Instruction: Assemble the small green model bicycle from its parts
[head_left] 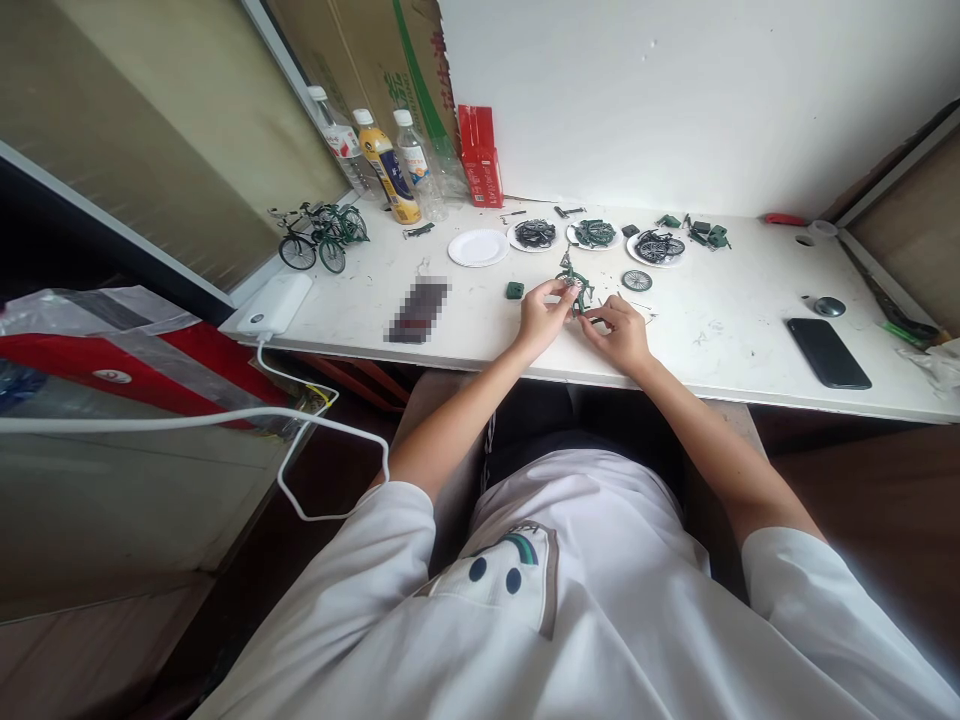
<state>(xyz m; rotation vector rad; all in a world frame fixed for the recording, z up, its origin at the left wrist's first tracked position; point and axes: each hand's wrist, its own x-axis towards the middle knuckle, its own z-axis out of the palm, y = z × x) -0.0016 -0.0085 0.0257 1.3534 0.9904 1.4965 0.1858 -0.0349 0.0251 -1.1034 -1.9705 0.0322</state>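
Note:
Just above the table's front edge, a green miniature bicycle [578,297] is between my two hands, partly covered by the fingers. My left hand [543,315] is closed, pinching the bicycle's frame from the left. From the right, my right hand [624,333] is closed with its fingertips at the bicycle's lower end; the exact part it grips is too small to make out. A loose spoked wheel [637,280] lies beyond my right hand. To the left of my left hand sits a small dark green block [514,290].
Paper plates of dark parts [535,235], green parts [595,233] and wheels [660,247] stand behind, beside a bare plate [478,248]. Finished-looking bicycles [319,238], bottles [386,165] and a power bank [274,303] are left. A black phone [829,353] lies right.

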